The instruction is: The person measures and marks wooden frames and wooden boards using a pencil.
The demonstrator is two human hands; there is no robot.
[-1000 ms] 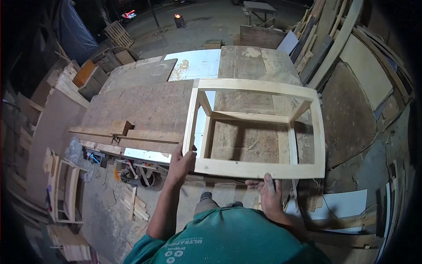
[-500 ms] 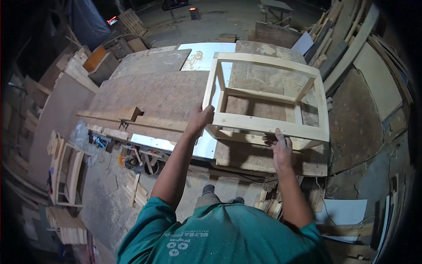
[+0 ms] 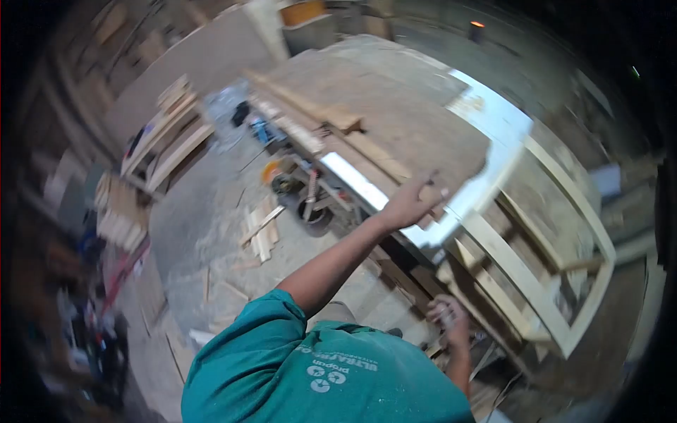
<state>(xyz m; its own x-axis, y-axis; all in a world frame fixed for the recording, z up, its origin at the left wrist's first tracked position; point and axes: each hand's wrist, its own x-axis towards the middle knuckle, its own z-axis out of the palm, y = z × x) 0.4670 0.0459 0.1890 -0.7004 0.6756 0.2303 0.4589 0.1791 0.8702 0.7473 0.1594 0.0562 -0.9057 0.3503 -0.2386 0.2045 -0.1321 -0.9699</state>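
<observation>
A pale wooden frame (image 3: 518, 269) rests on the right part of the workbench (image 3: 381, 84). My left hand (image 3: 412, 201) is off the frame, over the bench's near edge beside a white panel (image 3: 486, 169); its fingers are spread and hold nothing. Below the frame's near left corner is my right hand (image 3: 450, 316), apart from it, with curled fingers. Blur hides whether anything is in those fingers. A long wooden strip (image 3: 377, 156) with a block (image 3: 342, 118) lies along the bench, left of my left hand.
Under the bench edge stands a dark bucket (image 3: 315, 211), near loose wood offcuts (image 3: 262, 229) on the floor. Farther left are a small wooden frame (image 3: 180, 158) and stacked wood pieces (image 3: 121, 211). A large board (image 3: 204, 60) leans at the upper left.
The view has turned left, so the bench appears slanted. Both hands have come off the wooden frame; the left has opened over the bench and the right has dropped below the frame.
</observation>
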